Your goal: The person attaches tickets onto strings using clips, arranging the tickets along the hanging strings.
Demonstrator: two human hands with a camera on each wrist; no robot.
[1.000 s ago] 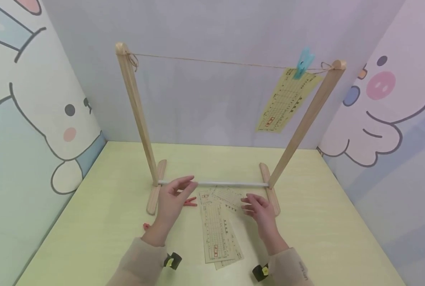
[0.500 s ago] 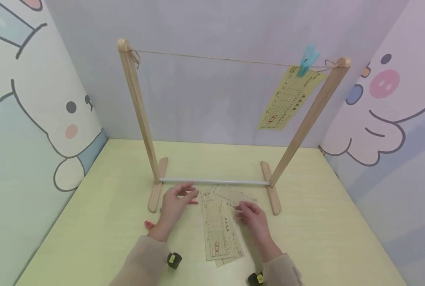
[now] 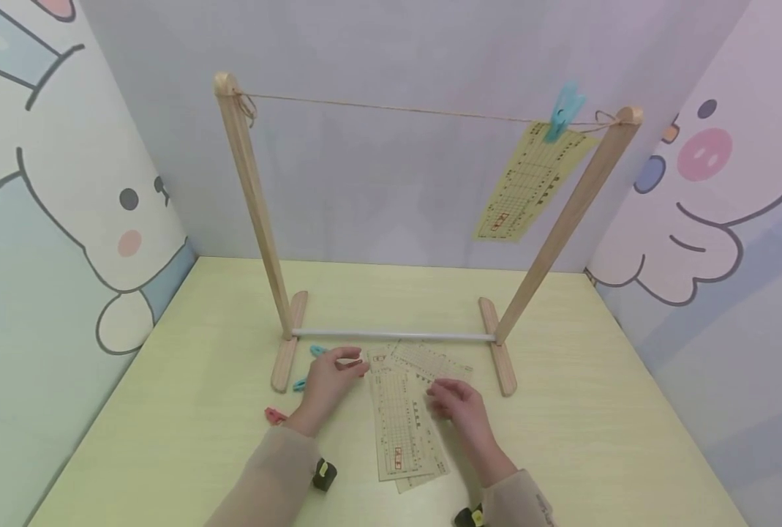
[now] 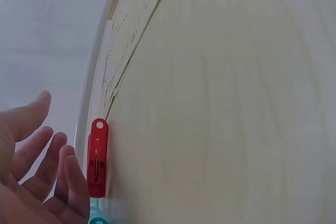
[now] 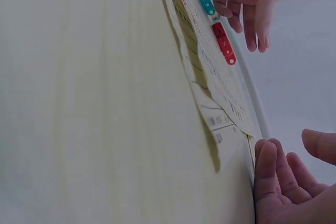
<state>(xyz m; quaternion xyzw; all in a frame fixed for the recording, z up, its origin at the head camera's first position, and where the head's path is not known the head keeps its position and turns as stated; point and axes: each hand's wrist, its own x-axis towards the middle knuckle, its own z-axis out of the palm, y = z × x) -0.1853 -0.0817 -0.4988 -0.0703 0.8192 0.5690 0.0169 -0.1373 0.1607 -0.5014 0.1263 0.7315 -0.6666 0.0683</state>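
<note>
Loose papers (image 3: 397,432) are spread between the left hand (image 3: 330,382) and right hand (image 3: 461,405), thumbs held apart from fingers. The papers' far edge is laid near the white bar (image 3: 393,335). One sheet (image 3: 534,184) is hung by a blue clip (image 3: 565,110), well apart from the left post (image 3: 254,201).

Reader: What type of setting is shown here?

Me: I work in a small three-sided booth (image 3: 391,44) around a pale yellow tabletop (image 3: 595,410). A plain grey-lilac rear wall (image 3: 377,197) faces me, its base meeting the table's far edge.

Reader: Which features identify it?

Me: On my left, the left wall (image 3: 42,307) bears a large cartoon rabbit (image 3: 130,219); opposite, the right wall (image 3: 759,329) bears a pig-snouted figure (image 3: 705,155), both in nursery style. Whether the booth stands in a home, school or studio, I cannot tell.
</note>
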